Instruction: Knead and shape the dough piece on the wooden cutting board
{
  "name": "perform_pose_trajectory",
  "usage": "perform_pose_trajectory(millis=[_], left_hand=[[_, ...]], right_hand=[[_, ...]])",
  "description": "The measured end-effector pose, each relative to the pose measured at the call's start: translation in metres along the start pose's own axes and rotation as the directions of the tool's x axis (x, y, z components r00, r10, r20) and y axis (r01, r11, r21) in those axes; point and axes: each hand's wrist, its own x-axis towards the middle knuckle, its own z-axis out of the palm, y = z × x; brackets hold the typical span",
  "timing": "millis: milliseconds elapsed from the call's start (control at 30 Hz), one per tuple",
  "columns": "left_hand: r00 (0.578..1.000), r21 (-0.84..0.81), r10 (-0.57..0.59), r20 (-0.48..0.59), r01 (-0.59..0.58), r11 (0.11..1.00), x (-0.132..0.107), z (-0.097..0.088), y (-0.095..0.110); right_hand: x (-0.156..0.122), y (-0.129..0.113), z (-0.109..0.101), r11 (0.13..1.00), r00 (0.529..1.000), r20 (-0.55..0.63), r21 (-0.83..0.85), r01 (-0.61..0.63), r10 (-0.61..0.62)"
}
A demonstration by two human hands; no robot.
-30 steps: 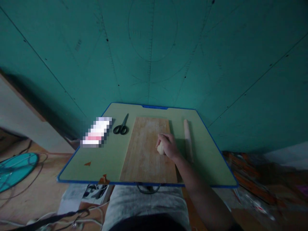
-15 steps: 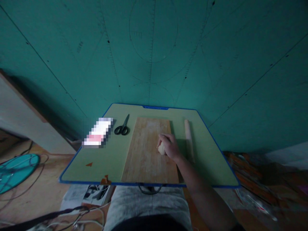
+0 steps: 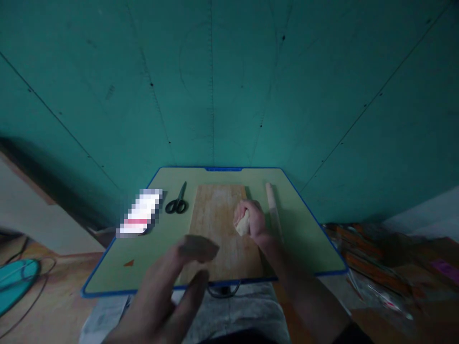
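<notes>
My right hand (image 3: 254, 217) is closed round a pale lump of dough (image 3: 243, 224), over the right side of a wooden cutting board (image 3: 218, 210). Part of the dough shows below the curled fingers. Large and slightly blurred, my left hand (image 3: 179, 277) is raised at the front, near the board's lower left corner. Its thumb and fingers are apart, and nothing shows between them. To the right of the board lies a wooden rolling pin (image 3: 274, 208). Scissors with black handles (image 3: 177, 204) rest on the left.
The board lies on a small pale green table (image 3: 308, 239) with a blue rim. A blurred-out phone-like screen (image 3: 141, 212) is at its left edge, with a small orange scrap (image 3: 129, 263) nearer me. Behind rises a green wall (image 3: 229, 95).
My left hand has come into view from the lower left. My right hand has turned while keeping hold of the dough, and the fingers wrap it more fully. The camera view has shifted slightly.
</notes>
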Motion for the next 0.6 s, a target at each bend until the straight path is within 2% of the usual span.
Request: perform_pose_trajectory(millis=[100,167,233,300,367,400,467,533,600], left_hand=[[0.997,0.045,-0.057,-0.049,0.059,0.997,0.047,0.031,-0.012],[0.993,-0.036,-0.086,-0.076,0.083,0.996,0.072,0.052,-0.026],[0.991,-0.143,-0.064,-0.116,0.047,0.989,0.091,0.064,-0.039],[0.965,-0.240,-0.095,-0.245,0.035,0.970,0.106,0.066,-0.048],[0.952,-0.353,-0.195,-0.236,0.103,0.930,0.116,0.059,-0.052],[0.944,-0.412,-0.256,-0.210,0.152,0.898,0.119,0.055,-0.053],[0.917,-0.524,-0.370,-0.151,0.243,0.816,0.123,0.046,-0.053],[0.890,-0.612,-0.441,-0.117,0.286,0.738,0.125,0.041,-0.052],[0.875,-0.656,-0.473,-0.101,0.299,0.693,0.126,0.040,-0.052]], right_hand=[[0.004,-0.004,0.009,0.995,0.996,-0.015,0.052,-0.088,0.089],[0.006,-0.007,0.020,0.994,0.994,-0.059,0.061,-0.088,0.092],[0.003,-0.009,0.031,0.997,0.998,0.018,0.044,-0.068,0.067],[-0.002,-0.011,0.036,1.000,0.981,0.191,0.003,-0.029,0.028],[-0.008,-0.015,0.031,0.995,0.942,0.335,-0.085,0.045,-0.014],[-0.009,-0.019,0.025,0.985,0.932,0.362,-0.147,0.091,-0.032],[-0.007,-0.027,0.006,0.947,0.942,0.328,-0.273,0.167,-0.072],[0.001,-0.035,-0.016,0.912,0.971,0.200,-0.360,0.197,-0.130],[0.010,-0.039,-0.035,0.890,0.979,0.097,-0.408,0.206,-0.182]])
